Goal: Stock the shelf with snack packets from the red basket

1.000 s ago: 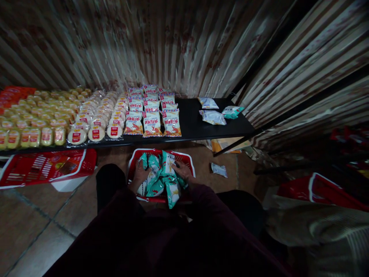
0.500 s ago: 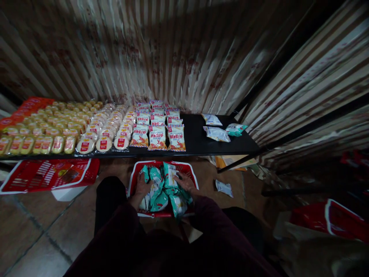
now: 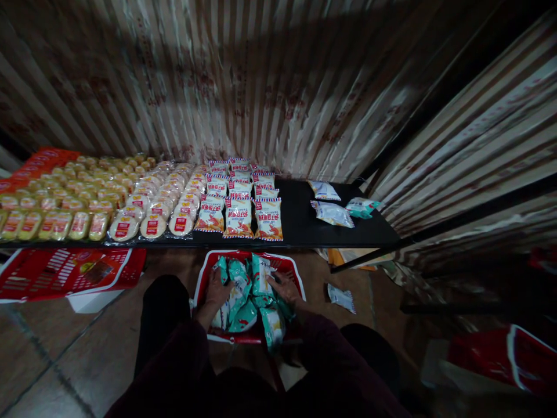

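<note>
A red basket [image 3: 297,274] with a white rim stands on the floor between my knees, holding several green-and-white snack bags [image 3: 243,316]. At its left side, my left hand [image 3: 217,291] curls over a green bag, thumb apart from the fingers. My right hand [image 3: 285,289] grips the edge of an upright green-and-white bag [image 3: 261,271] on the other side. The undersides of both hands and some fingertips are hidden among the bags.
A black shelf [image 3: 296,235] just beyond carries rows of yellow packaged cakes [image 3: 54,223], round wrapped biscuits [image 3: 153,226] and white-and-orange snack bags [image 3: 238,217]. Several loose bags [image 3: 333,213] lie at its right. One packet [image 3: 342,298] is on the floor. Another red basket [image 3: 65,273] is left.
The view has shifted slightly, so the shelf and basket appear a little lower. Both hands stay at the same bags in the basket, with little visible movement.
</note>
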Demonstrator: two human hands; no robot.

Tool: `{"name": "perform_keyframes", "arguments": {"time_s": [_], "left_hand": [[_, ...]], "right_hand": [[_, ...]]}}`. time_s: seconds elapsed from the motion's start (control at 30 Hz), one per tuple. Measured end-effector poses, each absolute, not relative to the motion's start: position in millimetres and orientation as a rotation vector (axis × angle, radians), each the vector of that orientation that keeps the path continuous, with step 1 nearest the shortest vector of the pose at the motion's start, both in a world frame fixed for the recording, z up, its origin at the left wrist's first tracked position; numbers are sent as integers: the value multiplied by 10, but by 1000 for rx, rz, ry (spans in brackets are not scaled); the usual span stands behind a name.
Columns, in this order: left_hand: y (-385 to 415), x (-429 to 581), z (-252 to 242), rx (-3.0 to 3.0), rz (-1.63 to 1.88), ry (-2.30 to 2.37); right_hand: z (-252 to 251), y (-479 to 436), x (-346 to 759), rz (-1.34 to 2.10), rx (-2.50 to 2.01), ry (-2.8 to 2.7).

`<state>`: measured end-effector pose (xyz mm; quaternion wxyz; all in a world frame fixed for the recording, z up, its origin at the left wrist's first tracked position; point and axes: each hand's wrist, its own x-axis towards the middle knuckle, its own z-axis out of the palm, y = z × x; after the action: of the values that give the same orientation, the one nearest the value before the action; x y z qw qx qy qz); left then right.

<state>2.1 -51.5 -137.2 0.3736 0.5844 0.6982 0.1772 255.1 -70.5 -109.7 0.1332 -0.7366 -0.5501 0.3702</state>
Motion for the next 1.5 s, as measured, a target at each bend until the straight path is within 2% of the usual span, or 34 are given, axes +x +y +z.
{"name": "perform_keyframes", "arguments": {"time_s": [0.33, 0.53, 0.8, 1.03, 1.5], "left_hand": [[-530, -32, -1427, 1538, 479, 1804], [-646, 288, -1459, 1428, 457, 1897], [-679, 645, -1262, 1399, 342, 1899], [-628, 671, -1173, 1417, 357, 1863], [-724, 685, -1261, 1347, 386, 1897]], "right_hand": [[-1139, -673, 2591, 1089, -2036, -1618], [-1059, -626, 2951, 1126, -1962, -1640], [-977, -616, 3263, 1169, -1972, -1620], [-1053, -594, 3228, 1028, -2108, -1701], [-1162, -657, 3348, 1080, -2027, -1718]]}}
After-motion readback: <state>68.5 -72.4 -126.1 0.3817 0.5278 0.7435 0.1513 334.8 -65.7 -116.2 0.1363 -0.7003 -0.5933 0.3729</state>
